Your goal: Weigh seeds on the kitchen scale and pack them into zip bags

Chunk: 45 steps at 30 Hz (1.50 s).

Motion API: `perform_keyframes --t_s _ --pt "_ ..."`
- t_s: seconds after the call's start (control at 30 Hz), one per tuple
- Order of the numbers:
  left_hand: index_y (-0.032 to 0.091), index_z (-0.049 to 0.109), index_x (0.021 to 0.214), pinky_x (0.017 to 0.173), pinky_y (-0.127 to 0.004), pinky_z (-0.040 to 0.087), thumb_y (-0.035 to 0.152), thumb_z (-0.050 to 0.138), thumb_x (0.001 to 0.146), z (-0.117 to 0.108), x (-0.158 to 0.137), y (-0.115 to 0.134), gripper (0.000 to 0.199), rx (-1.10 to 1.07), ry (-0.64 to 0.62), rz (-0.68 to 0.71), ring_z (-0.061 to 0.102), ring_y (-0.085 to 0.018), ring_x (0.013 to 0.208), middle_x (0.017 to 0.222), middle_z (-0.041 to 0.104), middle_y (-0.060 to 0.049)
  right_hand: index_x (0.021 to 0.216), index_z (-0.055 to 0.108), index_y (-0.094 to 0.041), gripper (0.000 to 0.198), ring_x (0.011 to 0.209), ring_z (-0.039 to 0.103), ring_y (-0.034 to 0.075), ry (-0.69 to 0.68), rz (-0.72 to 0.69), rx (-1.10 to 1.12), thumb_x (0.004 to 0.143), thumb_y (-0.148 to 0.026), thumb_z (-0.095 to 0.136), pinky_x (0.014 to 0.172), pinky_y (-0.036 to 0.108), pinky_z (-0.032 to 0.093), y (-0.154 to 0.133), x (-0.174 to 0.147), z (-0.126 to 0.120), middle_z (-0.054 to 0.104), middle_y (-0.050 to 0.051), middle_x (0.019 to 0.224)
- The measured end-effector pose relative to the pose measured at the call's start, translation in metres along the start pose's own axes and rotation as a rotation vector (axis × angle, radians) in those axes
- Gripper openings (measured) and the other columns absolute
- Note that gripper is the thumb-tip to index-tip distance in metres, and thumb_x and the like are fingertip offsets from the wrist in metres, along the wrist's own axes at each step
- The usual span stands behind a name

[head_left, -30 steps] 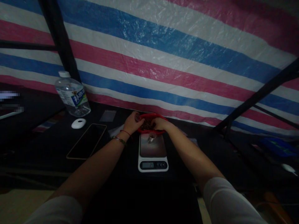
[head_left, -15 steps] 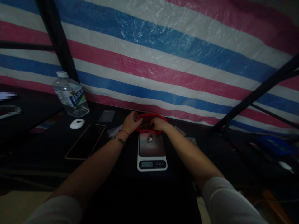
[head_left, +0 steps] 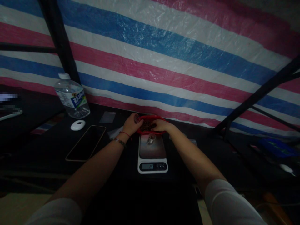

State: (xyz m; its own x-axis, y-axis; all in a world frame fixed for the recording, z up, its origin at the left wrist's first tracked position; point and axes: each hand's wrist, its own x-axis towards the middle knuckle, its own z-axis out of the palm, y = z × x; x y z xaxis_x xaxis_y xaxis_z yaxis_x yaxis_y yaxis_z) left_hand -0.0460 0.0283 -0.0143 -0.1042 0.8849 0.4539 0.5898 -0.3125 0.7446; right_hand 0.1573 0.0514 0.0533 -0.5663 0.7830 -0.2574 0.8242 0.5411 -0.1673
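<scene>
A shallow red basket holds many small dark brown pieces. My left hand is closed at the basket's left edge, its thumb over the rim; its other fingers are mostly hidden. Inside the basket's right side, my right hand has its fingers closed among the pieces, with something dark at the fingertips. Just in front of the basket is a white digital scale. A small metallic-looking cup with some brown content is on its plate; the lit display is too blurred to read surely.
Left of my arm lie a phone, a white oval device and a small clear zip bag. A large plastic bottle stands behind them. Striped sheeting closes off the back, and a black metal bar slants at right.
My right hand has shifted slightly right within the basket, uncovering more brown pieces. My left hand keeps its place at the rim. The view has tilted slightly.
</scene>
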Motion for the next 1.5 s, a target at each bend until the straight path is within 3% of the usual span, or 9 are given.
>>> perform_keyframes --t_s 0.2,0.43,0.8,1.13,1.5 --pt "0.019 0.054 0.105 0.075 -0.032 0.05 0.043 0.061 0.076 0.0 0.0 0.0 0.038 0.003 0.003 0.006 0.063 -0.02 0.082 0.093 0.065 -0.006 0.113 0.068 -0.015 0.049 0.087 0.066 0.021 -0.033 0.04 -0.023 0.066 -0.025 0.073 0.074 0.021 0.046 -0.006 0.006 0.001 0.073 0.008 0.1" --pt "0.02 0.055 0.103 0.076 -0.031 0.049 0.042 0.061 0.076 -0.002 -0.001 0.003 0.036 0.011 -0.002 -0.017 0.063 -0.02 0.082 0.093 0.066 -0.006 0.113 0.068 -0.017 0.052 0.086 0.067 0.02 -0.078 0.039 -0.049 0.062 -0.021 0.075 0.069 0.02 0.046 -0.003 0.008 0.001 0.073 0.007 0.101" --pt "0.02 0.055 0.104 0.076 -0.031 0.05 0.044 0.061 0.077 -0.001 0.0 0.001 0.037 0.026 -0.002 -0.023 0.064 -0.02 0.084 0.094 0.067 -0.006 0.102 0.072 -0.018 0.03 0.083 0.066 0.02 -0.007 0.014 -0.154 0.073 -0.018 0.065 0.067 0.022 0.044 -0.006 0.007 0.005 0.073 0.009 0.097" --pt "0.019 0.055 0.104 0.075 -0.031 0.05 0.043 0.06 0.077 -0.001 0.0 0.001 0.036 0.029 -0.016 -0.019 0.064 -0.02 0.082 0.093 0.067 -0.006 0.095 0.074 -0.019 0.025 0.08 0.065 0.016 0.036 -0.032 -0.145 0.073 -0.014 0.063 0.065 0.02 0.041 0.002 0.01 0.009 0.074 0.005 0.093" --pt "0.019 0.056 0.101 0.072 -0.031 0.049 0.043 0.061 0.076 -0.001 0.0 0.001 0.034 0.017 -0.005 -0.003 0.063 -0.019 0.078 0.088 0.065 -0.005 0.1 0.074 -0.019 0.023 0.078 0.064 0.015 0.168 -0.029 -0.005 0.079 -0.022 0.064 0.072 0.021 0.042 0.001 -0.003 0.0 0.073 0.003 0.091"
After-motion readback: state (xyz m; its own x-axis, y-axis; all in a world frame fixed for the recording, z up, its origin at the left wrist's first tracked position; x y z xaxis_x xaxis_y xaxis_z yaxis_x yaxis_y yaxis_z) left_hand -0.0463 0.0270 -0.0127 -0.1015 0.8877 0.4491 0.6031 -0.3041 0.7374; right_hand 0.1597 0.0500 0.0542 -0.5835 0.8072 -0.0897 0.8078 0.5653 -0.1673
